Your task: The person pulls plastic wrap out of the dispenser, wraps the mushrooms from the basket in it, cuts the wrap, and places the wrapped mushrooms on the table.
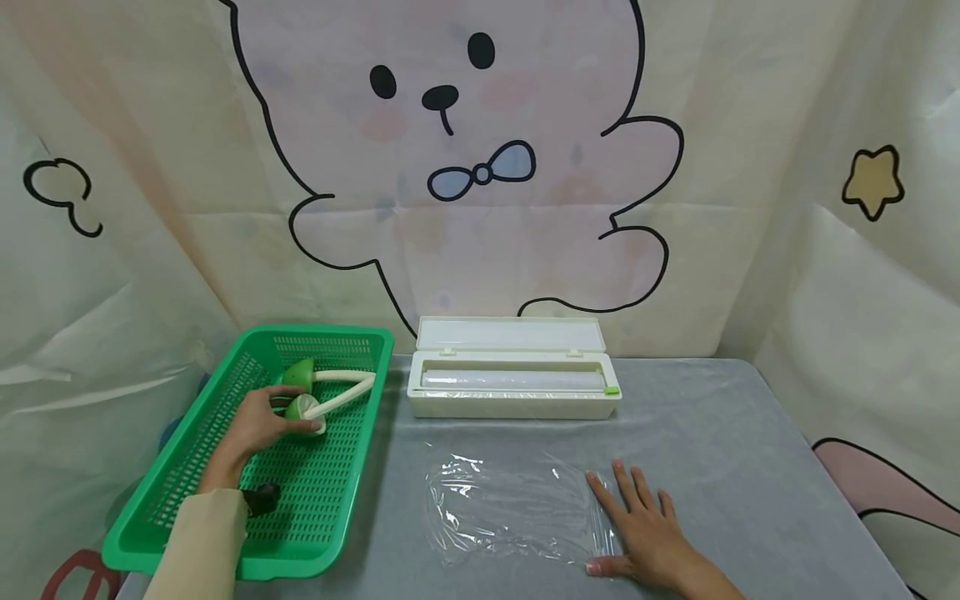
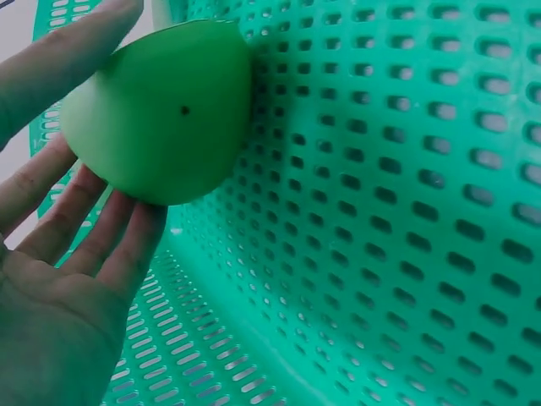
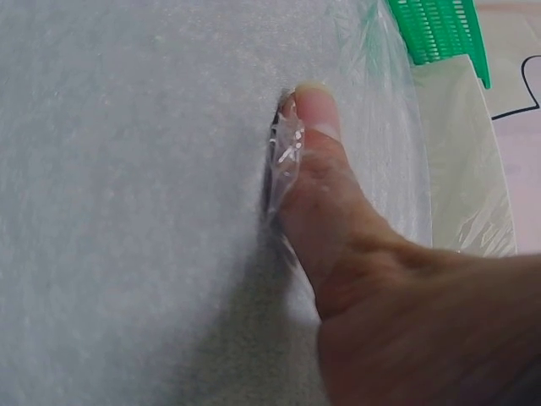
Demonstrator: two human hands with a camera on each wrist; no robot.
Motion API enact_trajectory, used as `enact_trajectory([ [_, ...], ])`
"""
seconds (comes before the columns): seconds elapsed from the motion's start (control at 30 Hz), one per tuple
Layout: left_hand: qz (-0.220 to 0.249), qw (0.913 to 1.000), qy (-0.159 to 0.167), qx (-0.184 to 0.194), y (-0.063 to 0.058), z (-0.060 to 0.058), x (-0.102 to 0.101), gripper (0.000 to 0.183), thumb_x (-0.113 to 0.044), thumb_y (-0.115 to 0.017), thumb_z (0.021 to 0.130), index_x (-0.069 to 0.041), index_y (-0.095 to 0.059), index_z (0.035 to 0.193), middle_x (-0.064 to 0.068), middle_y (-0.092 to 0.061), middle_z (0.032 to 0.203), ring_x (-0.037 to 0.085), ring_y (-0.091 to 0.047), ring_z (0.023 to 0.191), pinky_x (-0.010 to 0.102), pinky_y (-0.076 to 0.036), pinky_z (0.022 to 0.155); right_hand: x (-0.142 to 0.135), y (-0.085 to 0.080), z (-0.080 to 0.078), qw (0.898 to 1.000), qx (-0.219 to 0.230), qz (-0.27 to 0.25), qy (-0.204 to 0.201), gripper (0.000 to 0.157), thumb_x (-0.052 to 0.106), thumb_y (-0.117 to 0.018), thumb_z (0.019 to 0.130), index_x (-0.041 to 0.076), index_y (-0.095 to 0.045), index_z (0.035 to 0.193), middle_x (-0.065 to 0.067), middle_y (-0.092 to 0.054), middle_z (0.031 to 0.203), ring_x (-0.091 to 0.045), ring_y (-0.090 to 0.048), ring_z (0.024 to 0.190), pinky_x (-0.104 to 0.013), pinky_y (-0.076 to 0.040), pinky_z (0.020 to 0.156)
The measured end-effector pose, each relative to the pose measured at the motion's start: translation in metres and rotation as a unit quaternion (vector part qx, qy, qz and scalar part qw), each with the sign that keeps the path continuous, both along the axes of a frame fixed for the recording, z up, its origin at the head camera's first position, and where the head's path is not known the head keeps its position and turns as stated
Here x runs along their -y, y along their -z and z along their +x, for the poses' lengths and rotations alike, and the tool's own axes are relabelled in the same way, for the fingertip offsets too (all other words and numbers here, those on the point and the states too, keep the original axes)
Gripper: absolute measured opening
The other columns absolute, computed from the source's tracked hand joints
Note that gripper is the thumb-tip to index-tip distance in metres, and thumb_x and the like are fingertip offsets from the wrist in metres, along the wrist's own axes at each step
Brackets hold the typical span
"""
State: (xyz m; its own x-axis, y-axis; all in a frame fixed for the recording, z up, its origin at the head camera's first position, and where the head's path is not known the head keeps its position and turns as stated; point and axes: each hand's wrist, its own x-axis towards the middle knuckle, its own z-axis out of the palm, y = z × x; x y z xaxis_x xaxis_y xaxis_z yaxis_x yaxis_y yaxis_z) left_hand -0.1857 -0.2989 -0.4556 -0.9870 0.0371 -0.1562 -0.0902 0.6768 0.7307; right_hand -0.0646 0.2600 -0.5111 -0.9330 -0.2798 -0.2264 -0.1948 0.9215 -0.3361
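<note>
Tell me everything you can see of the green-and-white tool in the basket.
The green-and-white tool has two rounded green ends, set apart, each on a slim white arm; the arms meet in a V toward the right side of the green basket. It looks like smooth plastic. The left wrist view shows a small dark spot on one green end. The person's left hand grips it by the green ends, inside the basket; whether it rests on the basket's floor is unclear.
</note>
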Motion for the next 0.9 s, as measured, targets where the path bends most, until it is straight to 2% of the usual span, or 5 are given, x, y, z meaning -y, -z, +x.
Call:
enact_trajectory([
  [0.23,0.004,0.9999,-0.006,0.011,0.001,-0.001,-0.001,0.08,-0.023,-0.089,0.08,0.011,-0.049,0.141,0.041,-0.046,0.138,0.055,-0.048,0.123,0.058,-0.052,0.087,0.0,0.0,-0.001,1.0,0.016,-0.005,0.009,0.122,0.073,-0.079,0.062,0.015,-0.034,0.159,-0.031,-0.011,0.163,-0.057,-0.006,0.147,-0.081,-0.009,0.104],
  [0.5,-0.006,1.0,-0.002,0.007,-0.001,0.0,-0.002,0.079,-0.022,-0.09,0.079,0.012,-0.051,0.139,0.04,-0.048,0.135,0.055,-0.051,0.12,0.055,-0.054,0.082,-0.001,0.001,-0.001,1.0,0.022,-0.006,0.012,0.122,0.073,-0.079,0.062,0.014,-0.034,0.159,-0.032,-0.01,0.163,-0.057,-0.005,0.147,-0.082,-0.009,0.104],
  [0.67,-0.004,1.0,0.001,0.005,-0.009,0.003,-0.003,0.077,-0.024,-0.089,0.079,0.013,-0.053,0.137,0.04,-0.049,0.134,0.054,-0.052,0.118,0.053,-0.055,0.08,-0.001,-0.001,-0.002,0.999,0.03,-0.01,0.014,0.122,0.072,-0.079,0.062,0.015,-0.033,0.159,-0.032,-0.008,0.164,-0.057,-0.004,0.147,-0.081,-0.008,0.104],
  [0.9,0.005,1.0,-0.003,-0.002,-0.028,0.009,-0.004,0.079,-0.031,-0.087,0.082,0.01,-0.052,0.141,0.04,-0.048,0.137,0.052,-0.05,0.12,0.056,-0.053,0.083,-0.002,0.0,-0.002,0.999,0.038,-0.01,0.016,0.123,0.073,-0.079,0.062,0.014,-0.033,0.159,-0.032,-0.008,0.164,-0.057,-0.003,0.147,-0.082,-0.007,0.104],
])
